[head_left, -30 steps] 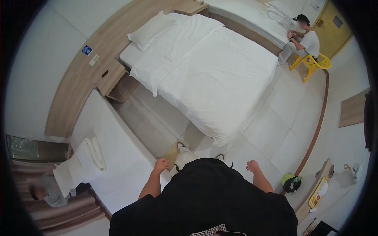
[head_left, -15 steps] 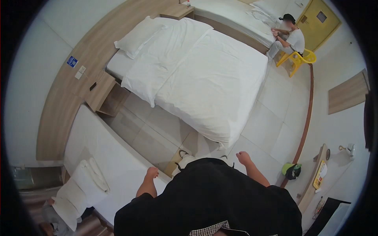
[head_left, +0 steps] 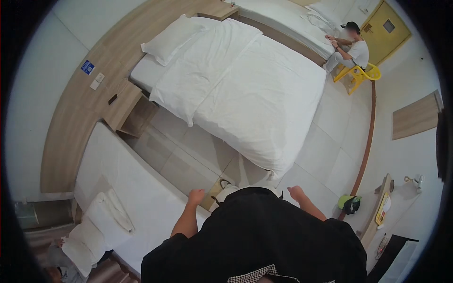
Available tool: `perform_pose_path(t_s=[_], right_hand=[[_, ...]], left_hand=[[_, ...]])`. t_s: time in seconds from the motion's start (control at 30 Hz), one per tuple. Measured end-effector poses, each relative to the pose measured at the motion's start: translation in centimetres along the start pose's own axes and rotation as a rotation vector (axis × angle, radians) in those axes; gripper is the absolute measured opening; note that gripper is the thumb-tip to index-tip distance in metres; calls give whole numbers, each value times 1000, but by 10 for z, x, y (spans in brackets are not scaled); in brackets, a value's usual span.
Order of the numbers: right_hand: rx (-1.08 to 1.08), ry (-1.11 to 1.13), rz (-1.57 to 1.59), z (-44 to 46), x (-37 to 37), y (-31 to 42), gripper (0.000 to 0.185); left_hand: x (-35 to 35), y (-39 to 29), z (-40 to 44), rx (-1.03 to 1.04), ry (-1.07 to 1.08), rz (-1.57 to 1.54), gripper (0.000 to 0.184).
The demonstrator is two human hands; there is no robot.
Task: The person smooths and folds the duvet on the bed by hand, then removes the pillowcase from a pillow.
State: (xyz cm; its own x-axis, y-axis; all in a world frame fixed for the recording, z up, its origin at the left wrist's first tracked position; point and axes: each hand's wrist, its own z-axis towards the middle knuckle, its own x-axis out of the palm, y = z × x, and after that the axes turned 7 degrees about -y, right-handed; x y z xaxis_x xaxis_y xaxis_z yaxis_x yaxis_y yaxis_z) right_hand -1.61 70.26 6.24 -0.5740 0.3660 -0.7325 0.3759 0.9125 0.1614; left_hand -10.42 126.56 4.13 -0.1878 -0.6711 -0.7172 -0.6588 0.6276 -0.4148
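Note:
My left hand [head_left: 197, 196] is loosely curled, above the edge of the near bed [head_left: 137, 181]; whether it holds anything is too small to make out. On the other side of my body, my right hand [head_left: 295, 193] hovers over the tiled floor, its fingers curled and their inside hidden. Neither hand touches the middle bed [head_left: 264, 94], which lies ahead with a rumpled white cover and a white pillow [head_left: 172, 40] at its head.
One person [head_left: 356, 49] sits on a yellow chair [head_left: 357, 75] beside the far bed. Another person [head_left: 61, 259] is at the lower left, by pillows [head_left: 87, 238]. A green bin [head_left: 347, 203] and wall shelf [head_left: 376, 212] are at the right.
The view has shifted and turned, and the middle bed appears slightly farther left than a second ago. Both hands remain raised at my sides, and my left hand has risen slightly since the last frame.

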Motion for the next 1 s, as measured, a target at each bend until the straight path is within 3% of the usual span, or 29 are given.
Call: perform_pose_path(t_s=[0.03,0.1,0.23,0.37,0.47,0.5,0.6,0.7,0.77,0.83,0.93,1.0], right_hand=[[-57,-25,-23,4,-2,4,45],[-173,-71,-71,12,-7,12,48],[-88,-83,-22,10,-33,33,49],[-77,-110,-124,25,-41,29,46],[-100,-123,-133,52,-21,-4,44],[-112,-129,-121,51,-20,-6,43],[-46,-171,-6,30,-18,11,38],[222,152,151,35,-5,31,35],[203,244,102,43,11,43,35],[266,258,139,46,11,74,32],[332,342,174,92,18,114,29],[342,322,171,122,-1,166,30]], left_hand=[[14,29,6,-21,11,33,34],[30,96,17,588,125,567,39],[44,152,-8,324,125,427,31],[28,146,-6,171,236,386,32],[24,154,10,469,189,461,34],[11,141,9,309,225,330,37],[3,147,37,264,169,271,43],[-11,141,72,243,99,125,47],[-35,123,88,137,59,0,47],[-62,92,97,-21,33,-92,47],[-106,63,100,-51,44,-175,45],[-120,69,113,-13,50,-25,44]])
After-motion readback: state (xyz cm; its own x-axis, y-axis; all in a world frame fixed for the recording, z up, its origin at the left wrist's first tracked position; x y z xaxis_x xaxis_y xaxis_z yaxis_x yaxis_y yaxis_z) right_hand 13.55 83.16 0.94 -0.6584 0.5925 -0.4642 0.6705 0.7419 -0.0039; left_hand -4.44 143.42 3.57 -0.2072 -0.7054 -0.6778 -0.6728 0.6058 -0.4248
